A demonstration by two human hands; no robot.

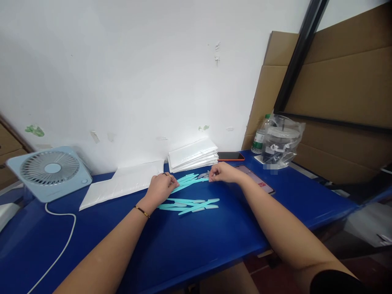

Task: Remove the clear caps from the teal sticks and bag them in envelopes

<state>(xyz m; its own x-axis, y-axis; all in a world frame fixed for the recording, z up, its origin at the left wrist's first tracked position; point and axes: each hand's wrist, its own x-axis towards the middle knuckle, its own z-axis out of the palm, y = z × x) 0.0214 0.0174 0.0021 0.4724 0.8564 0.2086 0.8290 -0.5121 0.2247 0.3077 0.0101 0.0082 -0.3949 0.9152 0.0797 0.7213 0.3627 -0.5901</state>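
Slim turquoise sticks that look like eyebrow razors (185, 179) lie in a pile on the blue table. My left hand (161, 188) is closed at the pile's left end, thumb and fingers pinched on turquoise razors. My right hand (223, 173) is pinched at the right end of one turquoise razor (202, 180), its fingertips on it. Small grey pieces (203, 175), perhaps caps, lie just beside these fingers. Nearer to me, several more razors with pale, translucent ends (196, 203) lie crossed over one another.
White padded mailers (192, 155) are stacked by the wall, with flat white mailers (122, 183) left of them. A blue fan (50, 171) with a white cable stands left. Two phones (231, 156), a bottle (259, 139) and a bagged cup (280, 143) are on the right.
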